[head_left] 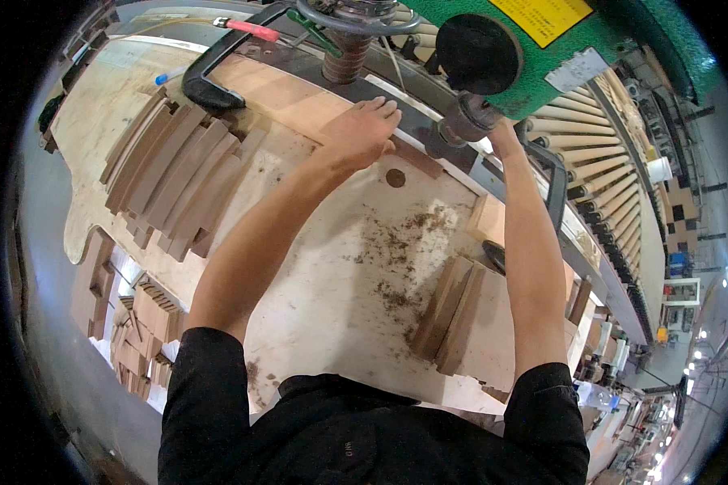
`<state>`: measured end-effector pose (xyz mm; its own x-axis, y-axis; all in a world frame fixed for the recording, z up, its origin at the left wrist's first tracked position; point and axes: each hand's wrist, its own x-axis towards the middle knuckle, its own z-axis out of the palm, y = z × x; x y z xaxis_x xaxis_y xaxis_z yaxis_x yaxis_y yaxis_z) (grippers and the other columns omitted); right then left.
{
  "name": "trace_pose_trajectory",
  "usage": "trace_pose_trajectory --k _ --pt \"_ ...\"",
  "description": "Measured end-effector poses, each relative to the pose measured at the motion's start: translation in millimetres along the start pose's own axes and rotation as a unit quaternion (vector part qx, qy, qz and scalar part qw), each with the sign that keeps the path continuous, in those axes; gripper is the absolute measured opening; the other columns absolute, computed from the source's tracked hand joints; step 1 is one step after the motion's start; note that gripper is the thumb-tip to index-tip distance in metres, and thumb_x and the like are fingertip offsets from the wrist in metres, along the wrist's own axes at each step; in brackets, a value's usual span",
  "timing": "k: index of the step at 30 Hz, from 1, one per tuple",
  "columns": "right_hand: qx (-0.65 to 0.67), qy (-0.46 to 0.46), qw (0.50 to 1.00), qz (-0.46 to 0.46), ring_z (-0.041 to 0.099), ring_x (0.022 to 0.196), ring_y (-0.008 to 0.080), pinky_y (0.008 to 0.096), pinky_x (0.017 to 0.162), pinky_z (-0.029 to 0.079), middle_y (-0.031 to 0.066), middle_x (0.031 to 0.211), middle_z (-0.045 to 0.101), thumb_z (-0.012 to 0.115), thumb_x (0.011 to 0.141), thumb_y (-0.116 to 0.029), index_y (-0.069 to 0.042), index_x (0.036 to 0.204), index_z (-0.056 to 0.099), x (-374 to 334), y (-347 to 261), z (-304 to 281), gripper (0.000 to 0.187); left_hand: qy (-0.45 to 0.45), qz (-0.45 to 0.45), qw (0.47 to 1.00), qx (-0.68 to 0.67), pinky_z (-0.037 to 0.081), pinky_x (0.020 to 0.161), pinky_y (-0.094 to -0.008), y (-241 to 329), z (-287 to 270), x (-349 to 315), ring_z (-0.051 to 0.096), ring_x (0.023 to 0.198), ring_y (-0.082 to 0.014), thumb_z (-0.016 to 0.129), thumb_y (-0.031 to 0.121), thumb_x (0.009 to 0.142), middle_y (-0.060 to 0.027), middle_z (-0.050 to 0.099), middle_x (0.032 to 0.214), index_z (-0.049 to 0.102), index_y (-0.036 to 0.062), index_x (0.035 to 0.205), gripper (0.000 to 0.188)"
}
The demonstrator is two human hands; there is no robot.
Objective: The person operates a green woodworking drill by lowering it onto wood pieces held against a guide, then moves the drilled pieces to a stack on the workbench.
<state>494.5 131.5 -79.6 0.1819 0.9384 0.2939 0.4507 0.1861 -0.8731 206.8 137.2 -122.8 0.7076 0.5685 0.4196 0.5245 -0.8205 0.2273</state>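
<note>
My left hand point(366, 129) rests at the far fence, its fingers closed over the left end of a short brown wooden strip point(421, 160). The strip lies against the fence, just left of a dark metal cylinder point(469, 120) under a green machine head point(510, 73). My right hand point(503, 136) reaches up beside that cylinder; the machine hides its fingers, so its grip does not show. A round dark spot point(395, 178) lies on the pale worktable point(323, 283), nearer to me than the strip.
Curved brown wooden pieces point(174, 166) are stacked at left; two straight strips point(449, 315) lie at right. Black clamps point(210, 89) grip the far edge near a red-handled tool point(251, 31). Wood dust point(404, 250) is scattered mid-table. A roller conveyor point(582, 145) runs behind.
</note>
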Motion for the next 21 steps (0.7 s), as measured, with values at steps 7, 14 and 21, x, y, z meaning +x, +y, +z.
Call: trace_pose_trajectory --k 7,14,21 --pt "-0.043 0.028 0.999 0.004 0.056 0.099 0.0249 0.0357 0.089 0.044 0.0128 0.107 0.062 0.053 0.094 -0.024 0.0 0.118 0.055 10 13 2 0.034 -0.007 0.0 1.0 0.01 0.034 0.108 -0.0402 8 -1 9 0.041 0.129 -0.0328 0.069 0.021 0.077 -0.0163 0.048 0.135 0.049 0.0011 0.129 0.06" --pt "-0.387 0.04 0.921 -0.013 0.058 0.088 0.0425 0.0483 0.074 0.045 0.0245 0.09 0.06 0.053 0.093 -0.037 -0.001 0.099 0.051 -30 -8 -129 0.036 -0.088 -0.014 0.991 0.1 0.031 0.11 -0.0407 -11 -16 13 0.037 0.132 -0.0333 0.066 0.024 0.079 -0.015 0.039 0.143 0.044 0.0066 0.137 0.064" --pt "-0.441 0.037 0.889 -0.113 0.059 0.085 0.0415 0.0476 0.071 0.044 0.0213 0.089 0.061 0.055 0.092 -0.034 -0.003 0.102 0.054 -42 -87 -162 0.033 -0.073 -0.025 0.995 0.057 0.031 0.109 -0.0429 -6 -13 17 0.037 0.131 -0.0352 0.073 0.029 0.074 -0.0166 0.042 0.14 0.049 0.0097 0.133 0.066"
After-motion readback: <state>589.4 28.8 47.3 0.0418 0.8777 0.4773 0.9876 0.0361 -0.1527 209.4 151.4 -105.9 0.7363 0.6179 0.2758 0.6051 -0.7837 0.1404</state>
